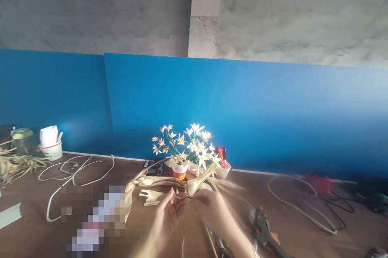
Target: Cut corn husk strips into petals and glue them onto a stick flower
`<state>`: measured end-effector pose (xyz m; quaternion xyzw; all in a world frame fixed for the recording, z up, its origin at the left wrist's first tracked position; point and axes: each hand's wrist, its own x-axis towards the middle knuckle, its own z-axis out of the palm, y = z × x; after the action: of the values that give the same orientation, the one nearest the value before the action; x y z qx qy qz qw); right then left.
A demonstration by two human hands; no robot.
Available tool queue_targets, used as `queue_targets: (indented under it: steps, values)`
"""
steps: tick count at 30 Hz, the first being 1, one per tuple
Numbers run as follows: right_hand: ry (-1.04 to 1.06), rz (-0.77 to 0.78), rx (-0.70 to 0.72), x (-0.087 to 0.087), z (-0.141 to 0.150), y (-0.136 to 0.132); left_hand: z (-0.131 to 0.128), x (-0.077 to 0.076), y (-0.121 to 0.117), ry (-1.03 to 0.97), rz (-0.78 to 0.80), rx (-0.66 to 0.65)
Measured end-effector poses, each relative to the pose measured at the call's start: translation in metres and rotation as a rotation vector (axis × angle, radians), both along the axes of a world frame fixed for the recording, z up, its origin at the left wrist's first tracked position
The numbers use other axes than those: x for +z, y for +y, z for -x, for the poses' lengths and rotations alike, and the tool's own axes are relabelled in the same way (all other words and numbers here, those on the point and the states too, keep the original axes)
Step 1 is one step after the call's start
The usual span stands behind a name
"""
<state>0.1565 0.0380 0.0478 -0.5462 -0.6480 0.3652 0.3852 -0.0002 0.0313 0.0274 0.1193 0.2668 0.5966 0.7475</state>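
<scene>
My left hand [172,210] is raised over the table, palm up, with its fingers curled and thumb drawn in. Its fingertips meet those of my right hand [209,204], which pinches from the other side. Whatever small, thin piece lies between them is too fine to make out. Just beyond the fingers lie dried husks [156,180], pale and folded, and a torn piece of husk [150,197]. Behind these stands an arrangement of cream star-shaped flowers [200,146] on green stems, set in an orange and white cup [179,171].
A black glue-gun-like tool [263,225] lies right of my right forearm. A white bowl [223,171] holds a red item. White cables [72,177] loop at left, near a white tub [51,151] and dried leaves [21,167]. The blue partition [242,108] borders the table.
</scene>
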Motion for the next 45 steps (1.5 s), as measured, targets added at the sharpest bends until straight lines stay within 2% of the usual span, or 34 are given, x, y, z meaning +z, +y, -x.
queue_targets:
  steps: [6, 12, 18, 21, 25, 33, 39, 43, 45]
  values:
    - [-0.091, -0.059, -0.048, 0.006, -0.002, -0.002, -0.002, 0.009, -0.002, 0.032, 0.091, 0.050]
    - [-0.094, -0.063, -0.052, 0.004, -0.003, -0.002, -0.002, 0.010, -0.003, 0.030, 0.067, 0.040]
    - [0.024, -0.010, 0.145, 0.006, 0.001, -0.006, -0.002, 0.003, -0.002, 0.008, 0.005, -0.001]
    - [0.047, -0.027, 0.188, 0.003, 0.003, -0.008, -0.002, -0.003, -0.001, 0.002, -0.055, -0.038]
    - [0.062, -0.060, 0.163, -0.001, 0.004, -0.009, 0.000, -0.008, -0.001, -0.016, -0.070, -0.046]
    - [-0.035, -0.060, 0.078, 0.006, 0.008, -0.011, 0.000, -0.008, -0.005, -0.081, -0.088, -0.096]
    - [0.070, 0.032, 0.097, 0.006, 0.008, -0.009, -0.002, -0.007, -0.004, -0.069, -0.081, -0.041]
    - [0.091, 0.146, 0.053, 0.016, 0.009, -0.010, -0.002, -0.004, -0.006, -0.059, -0.057, 0.004]
    - [0.097, 0.180, 0.036, 0.020, 0.009, -0.011, -0.003, -0.002, -0.007, -0.048, -0.080, -0.012]
